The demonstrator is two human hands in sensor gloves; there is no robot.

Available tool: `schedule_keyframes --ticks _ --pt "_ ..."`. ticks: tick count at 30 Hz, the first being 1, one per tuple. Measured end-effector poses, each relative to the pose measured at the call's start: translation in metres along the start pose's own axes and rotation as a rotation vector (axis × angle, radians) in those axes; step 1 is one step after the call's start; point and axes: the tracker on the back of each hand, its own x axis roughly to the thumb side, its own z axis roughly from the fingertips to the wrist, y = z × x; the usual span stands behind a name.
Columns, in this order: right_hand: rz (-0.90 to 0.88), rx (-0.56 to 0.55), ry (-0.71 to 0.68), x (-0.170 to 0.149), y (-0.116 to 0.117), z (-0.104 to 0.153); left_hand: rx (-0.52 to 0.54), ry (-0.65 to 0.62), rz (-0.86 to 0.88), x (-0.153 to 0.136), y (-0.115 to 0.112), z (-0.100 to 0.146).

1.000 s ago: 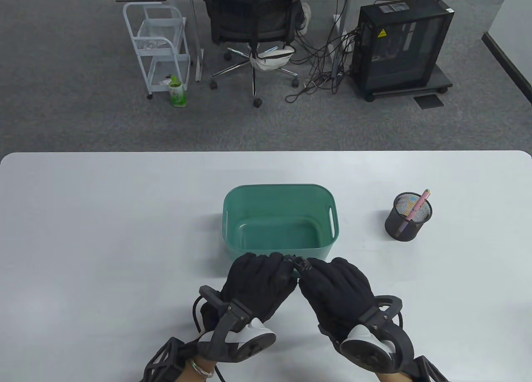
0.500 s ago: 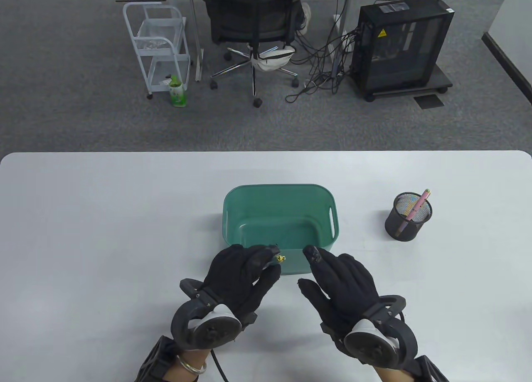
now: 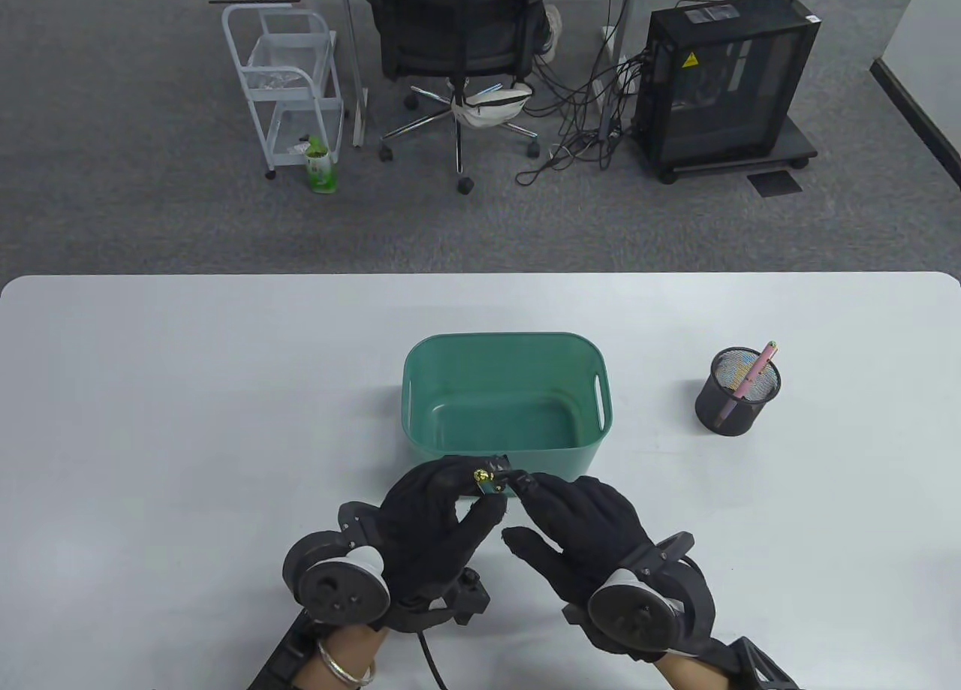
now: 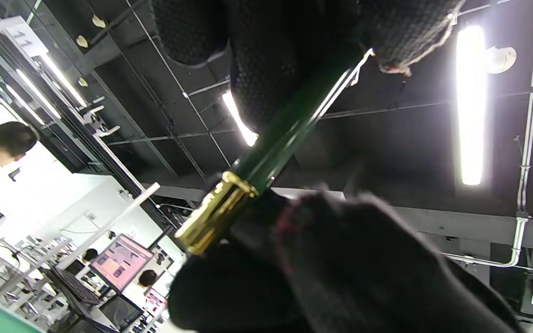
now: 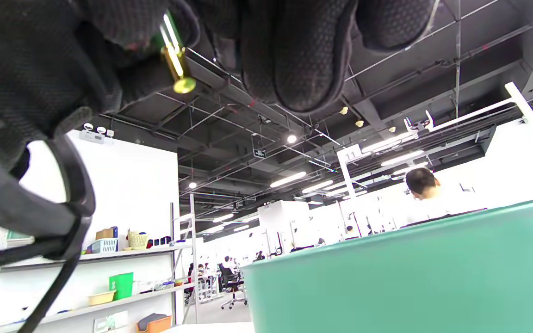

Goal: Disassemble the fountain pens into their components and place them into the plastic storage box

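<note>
Here, the left hand (image 3: 435, 521) formed the main grip: its gloved fingers curled round a dark green fountain pen (image 4: 289, 134) with gold trim, holding it just in front of the near wall of the green plastic storage box (image 3: 420, 367). In the left wrist view the pen ran slantwise out of the left fingers, its gold band (image 4: 215, 208) pointing toward the other glove. The right hand (image 3: 582, 521) met it from the right, its fingertips closed on the pen's free end in a pinch; the right wrist view showed a small gold tip (image 5: 181, 78) poking out between the dark fingers. Exactly which part the right fingers pinched was hidden by the gloves.

The two-handed hold looked chosen for pulling or twisting the pen apart: one hand steadied the body while the other worked the end. Holding the pen close to the box's rim likely meant that loosened parts had only a short way to travel. The box's floor looked bare, so the task seemed near its start.

Further out on the white worktop (image 3: 188, 390), well to the right of the box, a black mesh pen cup (image 3: 736, 393) held a pink pen (image 3: 754, 375) leaning upright, apparently waiting its turn. Beyond the worktop lay grey carpet, an office chair (image 3: 458, 37) and a computer tower (image 3: 721, 82).
</note>
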Motion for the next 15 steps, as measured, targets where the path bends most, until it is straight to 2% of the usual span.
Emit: schedule_keyframes --ticks 15 --pt "-0.052 0.001 0.013 -0.0018 0.0017 -0.0008 -0.014 -0.005 0.03 -0.0019 -0.0082 0.0012"
